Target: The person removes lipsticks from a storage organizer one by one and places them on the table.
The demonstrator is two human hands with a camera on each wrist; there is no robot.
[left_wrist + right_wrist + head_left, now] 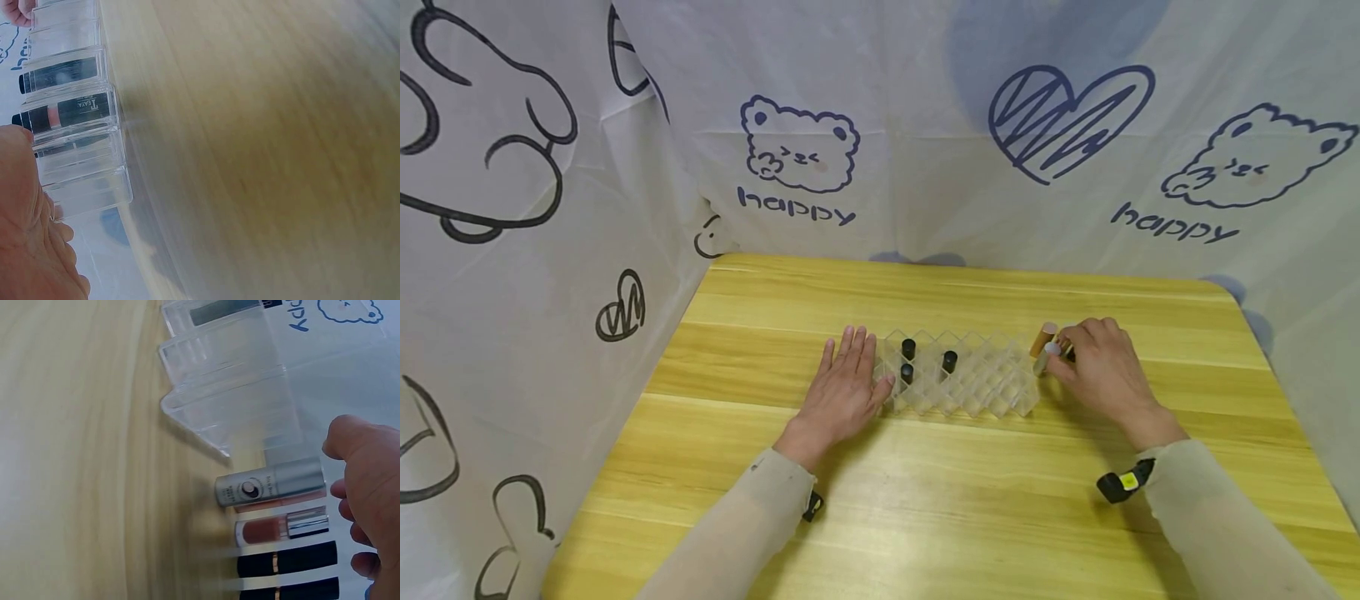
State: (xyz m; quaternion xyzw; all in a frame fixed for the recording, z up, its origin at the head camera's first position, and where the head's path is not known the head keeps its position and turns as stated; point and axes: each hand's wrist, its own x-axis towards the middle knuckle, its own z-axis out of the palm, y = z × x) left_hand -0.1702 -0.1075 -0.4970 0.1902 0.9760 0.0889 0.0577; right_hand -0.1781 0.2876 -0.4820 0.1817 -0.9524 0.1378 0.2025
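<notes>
A clear acrylic lipstick rack (985,387) with diamond-shaped slots stands mid-table, several black-capped lipstick tubes (950,361) upright in its left part. My left hand (844,387) lies against its left end, fingers straight, thumb over the near corner. In the left wrist view, that thumb is right at a black cap (17,120). My right hand (1101,362) hovers at the tops of loose cosmetic tubes beyond the right end, its fingers bent loosely. Below it the right wrist view shows a silver tube (272,481), a lip gloss (262,530) and black lipsticks (287,559), all upright.
The wooden table (940,500) ends at the back against a white curtain (917,167) printed with bears and hearts. Another curtain side hangs at the left. A brown-orange tube (1043,339) stands close to the rack's right end.
</notes>
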